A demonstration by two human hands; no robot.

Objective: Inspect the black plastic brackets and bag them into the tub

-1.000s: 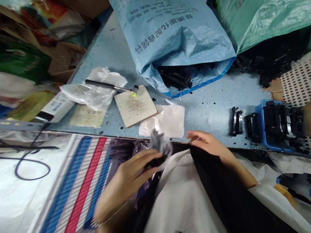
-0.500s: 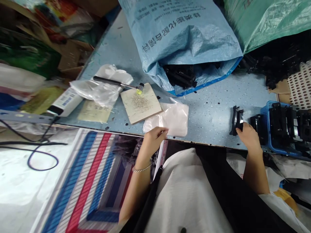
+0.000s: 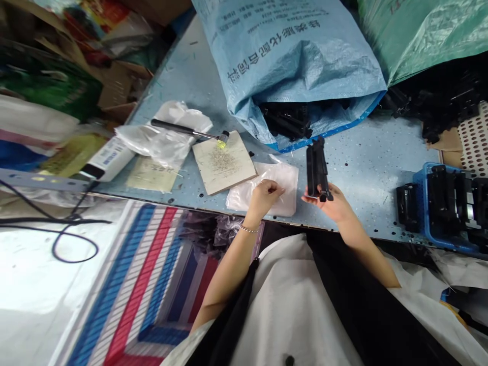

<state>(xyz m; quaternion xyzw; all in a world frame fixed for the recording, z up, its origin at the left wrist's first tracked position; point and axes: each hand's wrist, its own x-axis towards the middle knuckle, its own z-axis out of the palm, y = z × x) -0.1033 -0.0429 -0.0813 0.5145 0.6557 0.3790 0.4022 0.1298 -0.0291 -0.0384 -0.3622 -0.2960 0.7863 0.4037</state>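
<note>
The left hand (image 3: 265,195) pinches with its fingers the clear bag (image 3: 285,178), which lies flat by the front edge of the worktop (image 3: 362,147). Just to the right, the right hand (image 3: 331,204) grasps a black part (image 3: 315,162) upright, not yet in the bag. Bare worktop lies between it and the blue basket (image 3: 442,240), which holds more parts.

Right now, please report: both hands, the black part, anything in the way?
Right hand grips black part over table. Left hand pinches clear bag. Nothing between the hands.
</note>
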